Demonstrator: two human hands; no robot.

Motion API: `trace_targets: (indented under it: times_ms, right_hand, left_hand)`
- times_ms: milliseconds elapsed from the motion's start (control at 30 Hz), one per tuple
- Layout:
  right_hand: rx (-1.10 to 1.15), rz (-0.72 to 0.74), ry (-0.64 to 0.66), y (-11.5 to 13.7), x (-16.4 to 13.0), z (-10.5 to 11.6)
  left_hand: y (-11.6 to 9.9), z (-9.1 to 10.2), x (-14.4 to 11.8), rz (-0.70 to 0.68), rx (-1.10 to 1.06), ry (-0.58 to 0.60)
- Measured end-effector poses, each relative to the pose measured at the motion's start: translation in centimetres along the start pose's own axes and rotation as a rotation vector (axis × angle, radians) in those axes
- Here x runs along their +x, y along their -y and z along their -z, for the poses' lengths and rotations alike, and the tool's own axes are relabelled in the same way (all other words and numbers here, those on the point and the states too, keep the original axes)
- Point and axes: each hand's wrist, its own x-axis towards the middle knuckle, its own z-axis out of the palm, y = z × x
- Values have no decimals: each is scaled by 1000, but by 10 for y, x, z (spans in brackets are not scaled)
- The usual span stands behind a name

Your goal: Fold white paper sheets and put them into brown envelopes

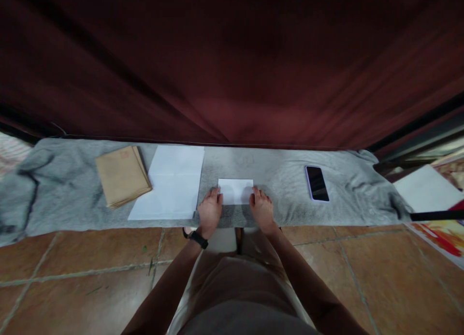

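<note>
A small white rectangle of paper [236,192], seemingly folded, lies flat on the grey cloth [246,163] in front of me. My left hand [210,208] grips its left edge, thumb on top. At the right edge, my right hand [262,209] holds the paper the same way. The fingertips under or behind the paper are partly hidden. Just left of my left hand lie larger white sheets [174,185] with a faint crease across them.
A stack of brown envelopes [121,175] overlaps the white sheets' left side. To the right lies a phone [317,183] with a dark screen. A dark red curtain [232,83] hangs along the far edge. The cloth ends at the front above a tiled floor [90,296].
</note>
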Motion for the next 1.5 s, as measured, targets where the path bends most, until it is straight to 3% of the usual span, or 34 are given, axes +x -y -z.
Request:
trace_targets:
  times_ms: [100,233,333,400,633,867,1500]
  right_hand:
    - [-19,22,-16,1,-1,0]
    - [-17,51,-37,1,-2,-2]
    - [-18,49,-36,1,-3,-3]
    - [-14,47,-43,0,-3,-4]
    - [81,78,-106,6,-3,-1]
    - [263,436,-38,25,-14,-13]
    - [49,392,-108,-9,-37,-17]
  left_hand:
    - [-1,-1,-1,-96,86,-50]
    - [-8,-11,-8,-409,90,-117]
    - [-17,-24,-19,-620,82,-68]
    - [-22,-31,-26,-669,105,-19]
    - [-19,-35,-33,-698,176,45]
    - [-19,-35,-37,-737,168,55]
    - [24,-19,-48,-586,197,-11]
